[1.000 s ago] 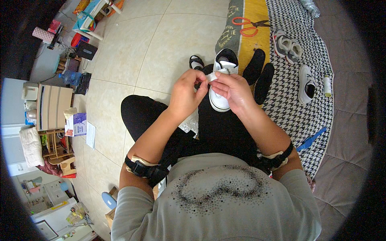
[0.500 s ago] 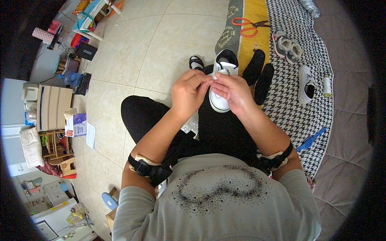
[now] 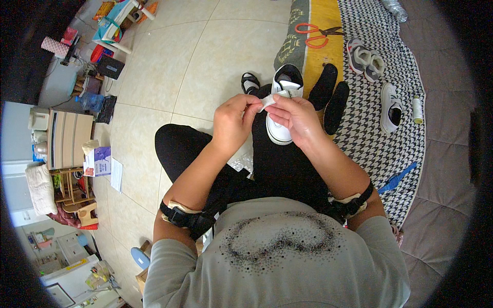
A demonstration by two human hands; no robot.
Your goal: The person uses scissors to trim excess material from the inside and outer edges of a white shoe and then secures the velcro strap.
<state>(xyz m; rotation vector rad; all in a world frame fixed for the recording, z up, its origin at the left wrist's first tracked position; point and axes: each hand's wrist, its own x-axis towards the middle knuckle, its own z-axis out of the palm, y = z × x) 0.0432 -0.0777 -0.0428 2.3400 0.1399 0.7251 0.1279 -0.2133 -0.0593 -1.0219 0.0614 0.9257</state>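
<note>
Between my two hands stretches a small white strip point(image 3: 267, 101), soft and slightly crumpled; its exact kind does not show. My left hand point(image 3: 232, 119) pinches one end between thumb and fingertips. The thumb and fingers of my right hand point(image 3: 295, 114) close on the other end, partly covering it. Just beneath the hands, a white sneaker point(image 3: 278, 132) with a dark lining rests on my thigh, its middle hidden by the strip and right hand. To the right of the shoe lie two black insoles point(image 3: 323, 86), apart from both hands.
On the houndstooth cloth lie another white sneaker point(image 3: 391, 110), a thread spool point(image 3: 417, 110), a grey-white pair of shoes point(image 3: 366, 60) and a blue strap point(image 3: 398, 177). Orange-handled scissors point(image 3: 318, 35) lie on the yellow band. Tiled floor point(image 3: 197, 61) spreads to the left.
My left hand has shifted slightly left and down, away from the right hand. More of the white strip now shows between them. The sneaker stays on my thigh.
</note>
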